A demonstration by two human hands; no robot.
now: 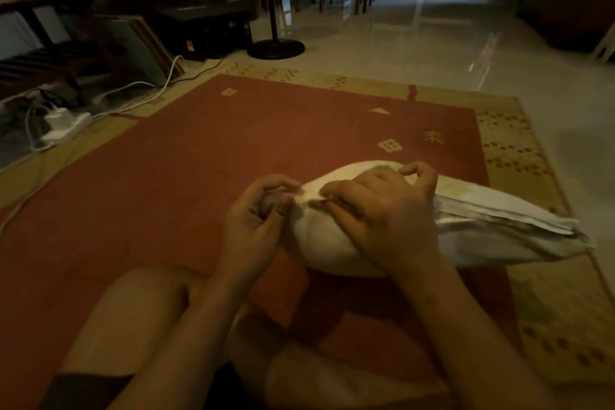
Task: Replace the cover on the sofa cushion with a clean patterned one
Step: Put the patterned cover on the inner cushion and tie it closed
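Observation:
A pale cushion (329, 243) lies on the red rug in front of my crossed legs, its rounded end toward me. A light cover (492, 226) is bunched and pulled back toward the cushion's far right end. My left hand (256, 220) pinches the fabric edge at the cushion's near left end. My right hand (382, 213) lies over the top of the cushion, fingers curled into the same fabric edge. The room is dim, and no pattern shows on the cover.
A red rug (233, 150) with a tan patterned border covers the floor. A white power strip (66, 125) with cables lies at the left edge. A fan stand (275, 46) rises behind the rug. Shelves stand at far left, glossy tiles at right.

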